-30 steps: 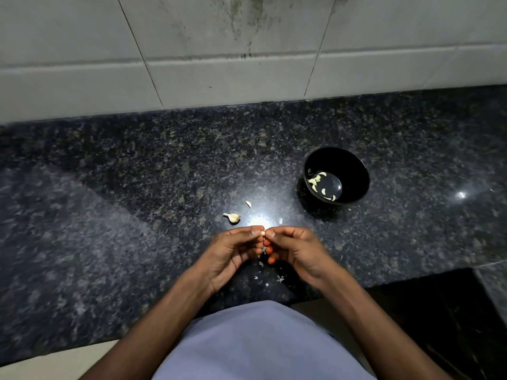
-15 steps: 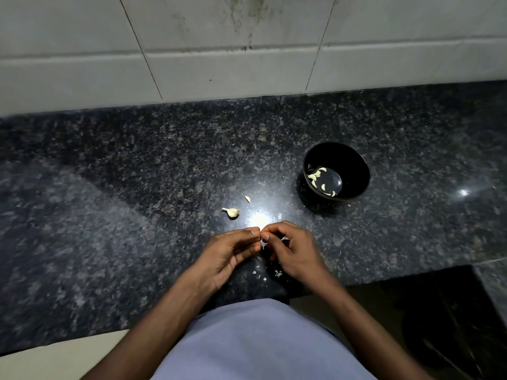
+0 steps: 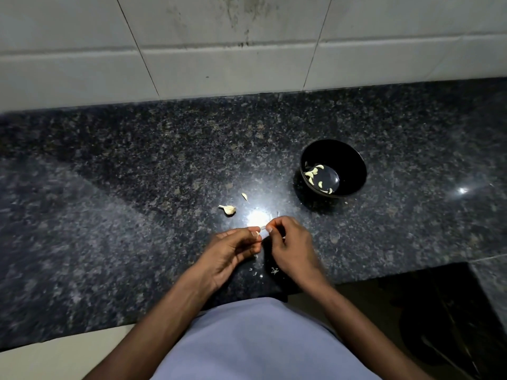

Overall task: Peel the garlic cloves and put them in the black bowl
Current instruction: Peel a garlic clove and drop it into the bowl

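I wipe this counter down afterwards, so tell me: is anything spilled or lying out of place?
Small pale peel scraps lie scattered on the granite counter under the hands. Two garlic pieces sit loose left of the black bowl, not in it. Dark streaks mark the wall tile. Nothing looks damaged.

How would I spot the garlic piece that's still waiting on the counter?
Start at the black bowl on the dark granite counter. Look left and nearer the person: the unpeeled garlic piece lies beside the bright glare. Unlike the thin sliver just behind it, it's plump with a pointed tail.
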